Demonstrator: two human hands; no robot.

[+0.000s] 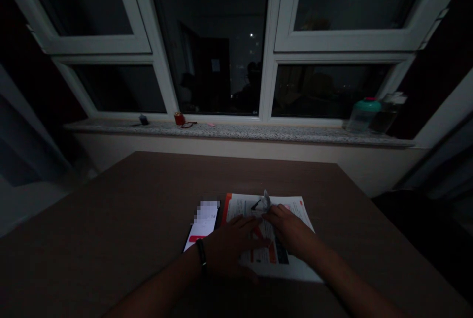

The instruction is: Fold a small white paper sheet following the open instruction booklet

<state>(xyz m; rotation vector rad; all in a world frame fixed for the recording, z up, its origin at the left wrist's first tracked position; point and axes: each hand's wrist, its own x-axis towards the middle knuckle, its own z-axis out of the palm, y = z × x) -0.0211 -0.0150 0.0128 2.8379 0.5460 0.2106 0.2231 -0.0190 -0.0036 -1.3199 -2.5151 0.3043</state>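
A printed booklet with an orange left edge lies on the brown table. My left hand, with a dark band on its wrist, rests on the booklet's left part, its fingers apart and holding nothing. Over the upper middle of the page, my right hand has its fingers pressed together at a small crumpled, greyish-white piece that sticks up from the page. Left of the booklet lies a phone with its screen lit, partly behind my left wrist.
Beyond the table runs a speckled stone sill under dark windows. On it stand a small red jar, a small dark object and a clear container with a teal lid at the right.
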